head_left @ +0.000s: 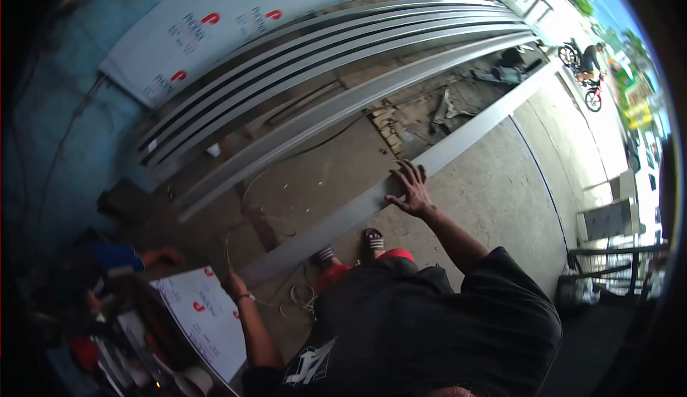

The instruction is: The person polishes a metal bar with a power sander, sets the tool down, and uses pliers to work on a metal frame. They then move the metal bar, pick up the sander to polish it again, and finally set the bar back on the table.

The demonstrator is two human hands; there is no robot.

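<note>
A long grey metal beam runs diagonally from my lower left to the upper right, in front of my feet. My right hand lies on its upper face, fingers spread and gripping nothing. At the beam's near left end, my left hand is closed around the edge; its fingers show only in part. Just beside that hand is a white printed sheet. A loose cable coils on the floor between the beam and my leg.
Several long metal profiles lie parallel beyond the beam. A large printed panel leans behind them. Tools and scraps lie on the floor. Another person's hand is at left. A person on a red motorcycle is outside.
</note>
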